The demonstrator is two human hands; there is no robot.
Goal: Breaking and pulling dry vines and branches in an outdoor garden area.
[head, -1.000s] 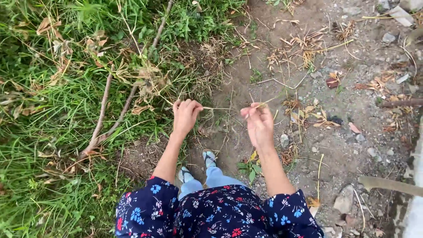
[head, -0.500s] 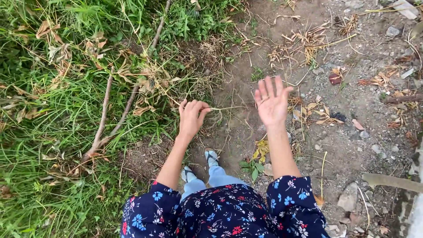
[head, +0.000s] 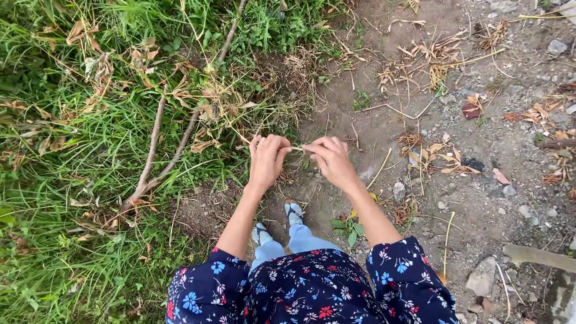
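Dry grass stem (head: 298, 148): right hand (head: 332, 161), flung open a moment ago, now back pinching it beside left hand (head: 267, 161), both fingers closed on it.

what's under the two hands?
Below the left hand and right hand, pinching a dry stem: bare dirt, sandalled feet. Ground directly beneath them is covered.

Grass (head: 78, 150) left, dirt path (head: 432, 174) right, branch (head: 157, 150) on grass

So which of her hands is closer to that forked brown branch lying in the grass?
Left. The left hand is just right of the forked branch, at the grass edge. The right hand is further right, over bare dirt, pinching the same dry stalk.
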